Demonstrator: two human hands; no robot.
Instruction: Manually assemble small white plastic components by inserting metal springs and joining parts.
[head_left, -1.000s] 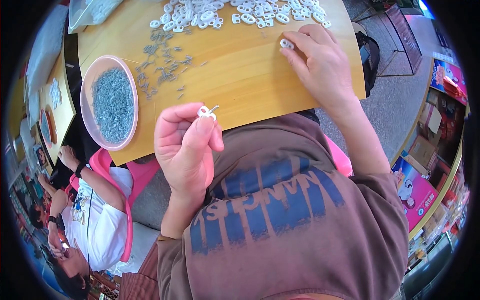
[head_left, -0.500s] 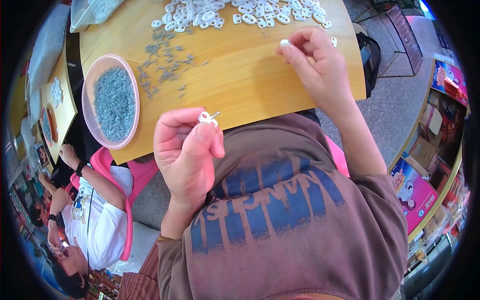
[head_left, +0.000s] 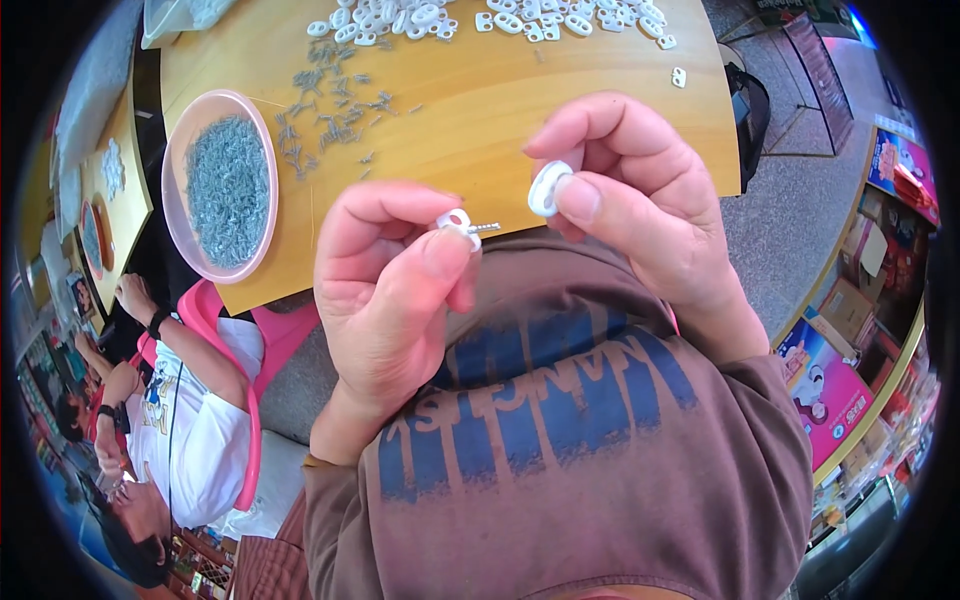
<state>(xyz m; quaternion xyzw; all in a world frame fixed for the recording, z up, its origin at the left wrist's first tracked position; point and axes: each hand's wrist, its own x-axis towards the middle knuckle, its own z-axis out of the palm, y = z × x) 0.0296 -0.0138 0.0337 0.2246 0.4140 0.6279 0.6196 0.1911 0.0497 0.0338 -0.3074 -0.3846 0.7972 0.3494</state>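
Observation:
My left hand (head_left: pixel 400 270) pinches a small white plastic piece with holes (head_left: pixel 456 219). A thin grey screw (head_left: pixel 485 228) sticks out of that piece, pointing right. Across a short gap, my right hand (head_left: pixel 640 200) holds a white oval plastic piece (head_left: pixel 546 188) between thumb and fingers, tilted toward the left hand. The two pieces are level with the table's near edge and do not touch. My fingertips hide part of both pieces.
A pink oval basin (head_left: pixel 268 200) full of grey screws stands on the wooden table (head_left: pixel 460 120). Loose screws (head_left: pixel 335 100) lie beside it, and white plastic pieces (head_left: pixel 420 18) are heaped at the far edge. A person in a white shirt (head_left: pixel 205 420) sits at left.
My right hand has come down and left, bringing the oval piece close to the left hand. My left hand has moved slightly right, and its screw now points more level.

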